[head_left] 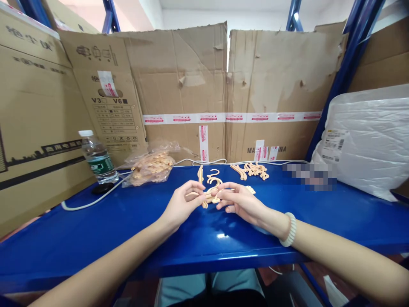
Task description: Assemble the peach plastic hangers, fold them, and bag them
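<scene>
Head view: pinching beige plastic piece with left hand and right hand, likely for steadiness;
with loose curved strips near blue table's back edge, perhaps for easy reach.

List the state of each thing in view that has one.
Left hand: bent, closed on a tan piece
Right hand: fingers bent, grip unclear
Bottle: upright, capped
Plastic bag: filled with tan pieces
Cardboard: standing, taped across
White package: wrapped
Cable: lying loose
Wristband: worn
</scene>
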`<state>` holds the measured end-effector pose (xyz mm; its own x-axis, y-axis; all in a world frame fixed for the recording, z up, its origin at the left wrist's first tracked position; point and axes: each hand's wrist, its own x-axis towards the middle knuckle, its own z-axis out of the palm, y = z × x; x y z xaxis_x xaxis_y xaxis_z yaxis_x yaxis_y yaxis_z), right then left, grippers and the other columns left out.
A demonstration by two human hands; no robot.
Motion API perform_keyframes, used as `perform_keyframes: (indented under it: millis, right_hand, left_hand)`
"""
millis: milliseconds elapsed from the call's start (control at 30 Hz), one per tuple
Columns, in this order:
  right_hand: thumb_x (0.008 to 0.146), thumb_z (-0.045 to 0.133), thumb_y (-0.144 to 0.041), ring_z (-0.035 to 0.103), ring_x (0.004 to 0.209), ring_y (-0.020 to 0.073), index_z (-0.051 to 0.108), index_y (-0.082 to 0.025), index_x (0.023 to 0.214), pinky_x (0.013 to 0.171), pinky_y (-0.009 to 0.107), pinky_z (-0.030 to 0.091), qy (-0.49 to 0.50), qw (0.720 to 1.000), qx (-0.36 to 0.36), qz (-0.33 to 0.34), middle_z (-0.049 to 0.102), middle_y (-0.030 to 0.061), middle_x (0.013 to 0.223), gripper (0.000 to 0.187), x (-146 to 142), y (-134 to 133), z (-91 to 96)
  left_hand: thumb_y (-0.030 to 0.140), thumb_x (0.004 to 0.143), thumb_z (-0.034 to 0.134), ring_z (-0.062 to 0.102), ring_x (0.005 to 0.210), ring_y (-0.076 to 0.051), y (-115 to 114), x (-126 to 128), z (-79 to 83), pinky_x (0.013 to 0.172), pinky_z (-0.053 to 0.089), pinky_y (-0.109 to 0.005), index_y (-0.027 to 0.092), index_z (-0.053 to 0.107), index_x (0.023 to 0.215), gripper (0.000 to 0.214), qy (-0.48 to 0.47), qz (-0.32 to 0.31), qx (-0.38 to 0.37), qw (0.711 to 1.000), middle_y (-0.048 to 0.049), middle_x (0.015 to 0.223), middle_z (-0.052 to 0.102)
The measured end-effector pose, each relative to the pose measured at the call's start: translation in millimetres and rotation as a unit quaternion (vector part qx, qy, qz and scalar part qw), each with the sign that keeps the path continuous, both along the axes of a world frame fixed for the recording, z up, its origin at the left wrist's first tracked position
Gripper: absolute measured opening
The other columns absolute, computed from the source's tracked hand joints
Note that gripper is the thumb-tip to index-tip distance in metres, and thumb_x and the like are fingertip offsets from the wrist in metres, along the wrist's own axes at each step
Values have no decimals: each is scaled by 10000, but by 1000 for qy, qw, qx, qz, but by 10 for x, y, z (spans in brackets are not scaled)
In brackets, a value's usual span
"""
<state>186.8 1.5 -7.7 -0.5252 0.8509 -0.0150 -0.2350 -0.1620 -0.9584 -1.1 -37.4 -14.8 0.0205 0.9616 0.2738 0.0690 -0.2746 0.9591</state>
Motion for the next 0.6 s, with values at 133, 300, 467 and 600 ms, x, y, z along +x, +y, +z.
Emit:
perform_keyframes:
  millis: [133,300,467,600]
  right_hand:
    - [660,818,-215,694,696,133,570,-148,965,580,201,534,20,1000,-3,4,710,86,950,399,33,-4,-38]
    - [644,830,-207,702,773,168,553,-155,996,665,270,564,37,999,-18,-2,712,60,864,451,35,9,-62]
    - [596,842,-174,680,724,138,542,-181,940,629,239,539,30,999,-12,15,691,9,795,457,30,33,-109]
    - [583,833,-147,648,716,102,531,-190,864,642,208,512,38,999,-4,23,659,-20,783,414,46,57,-147]
  left_hand:
    - [243,583,843,710,845,-219,20,50,-7,705,541,-308,214,419,870,513,-69,4,-19,997,31,850,630]
    - [240,561,866,690,920,-238,6,57,-16,805,543,-370,191,497,1016,588,-132,-32,-74,988,-51,924,683]
    - [272,576,854,678,827,-183,-19,60,-81,771,530,-312,169,504,681,380,-127,-51,-46,989,7,757,656]
    - [287,579,840,657,747,-165,-39,68,-114,700,510,-291,173,493,648,372,-75,-20,-35,996,9,731,642]
